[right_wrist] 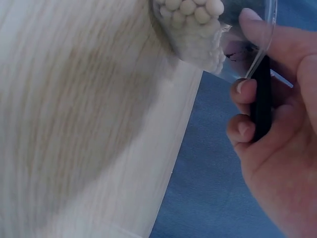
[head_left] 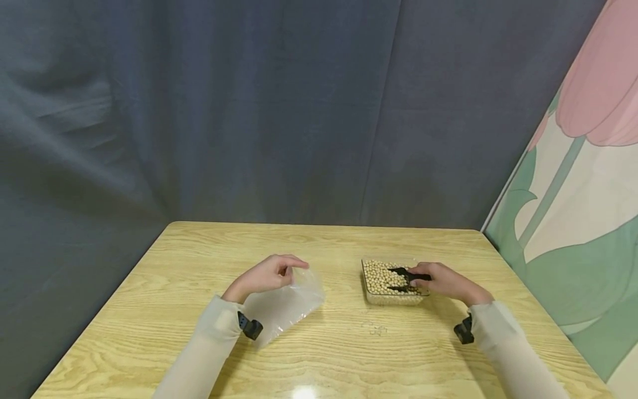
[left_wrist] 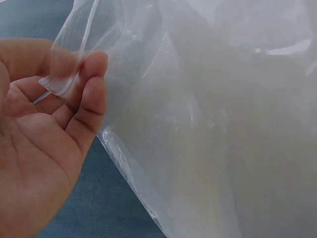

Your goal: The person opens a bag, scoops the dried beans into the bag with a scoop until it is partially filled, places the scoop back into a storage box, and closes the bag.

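Observation:
My left hand (head_left: 269, 275) pinches a clear zip-top plastic bag (head_left: 289, 303) by its upper edge. In the left wrist view, the zip strip of the bag (left_wrist: 198, 129) passes between the thumb and the curled fingers. The bag hangs down below the hand and looks flat. To the right, a clear rectangular container (head_left: 396, 301) holds many pale yellow beans (head_left: 377, 277). My right hand (head_left: 445, 281) grips the handle of a black scoop (head_left: 417, 276) at the container's right side. The scoop's front end lies among the beans.
Everything stands on a light wood-grain table (head_left: 199, 260). Faint marks (head_left: 375, 328) show on the tabletop in front of the container. A dark blue-grey curtain (head_left: 279, 111) hangs behind, and a flower-patterned panel (head_left: 588, 221) stands at the right.

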Demonstrator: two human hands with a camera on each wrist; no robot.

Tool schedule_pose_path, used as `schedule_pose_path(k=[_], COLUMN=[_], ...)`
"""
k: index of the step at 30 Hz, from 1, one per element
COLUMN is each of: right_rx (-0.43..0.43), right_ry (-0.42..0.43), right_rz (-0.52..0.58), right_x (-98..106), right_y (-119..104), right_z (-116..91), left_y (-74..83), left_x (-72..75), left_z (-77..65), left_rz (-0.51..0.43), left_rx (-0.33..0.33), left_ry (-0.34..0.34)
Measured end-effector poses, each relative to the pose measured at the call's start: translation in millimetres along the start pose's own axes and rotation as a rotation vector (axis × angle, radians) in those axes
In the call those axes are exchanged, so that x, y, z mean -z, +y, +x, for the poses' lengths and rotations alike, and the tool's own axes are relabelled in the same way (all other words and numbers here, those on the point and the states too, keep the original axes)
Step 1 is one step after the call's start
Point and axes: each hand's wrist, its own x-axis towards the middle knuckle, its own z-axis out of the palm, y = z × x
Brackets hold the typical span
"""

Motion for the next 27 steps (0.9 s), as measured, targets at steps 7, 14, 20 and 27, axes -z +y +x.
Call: schedule_pose_path(k=[7, 14, 20, 27], right_rx=[0.005, -0.026, -0.045, -0.035], right_ry=[0.029, 0.023, 0.036, 0.066], right_rz=[0.001, 0.032, 0.039, 0.038], right_x=[-3.7, -5.5, -7.4, -8.3], right_y=[1.3, 1.8, 4.0, 8.7], right_z=[0.3, 0.6, 0.3, -1.4], left_y=[0.5, 0.0, -1.1, -1.3], left_x=[-1.0, -2.2, -3.3, -3.4], left_z=[1.5, 3.4, 4.2, 6.0], left_rz=[-0.01, -0.009, -0.008, 0.006], left_rx=[-0.003, -0.01, -0.004, -0.013], left_ry=[-0.003, 0.001, -0.001, 0.002])
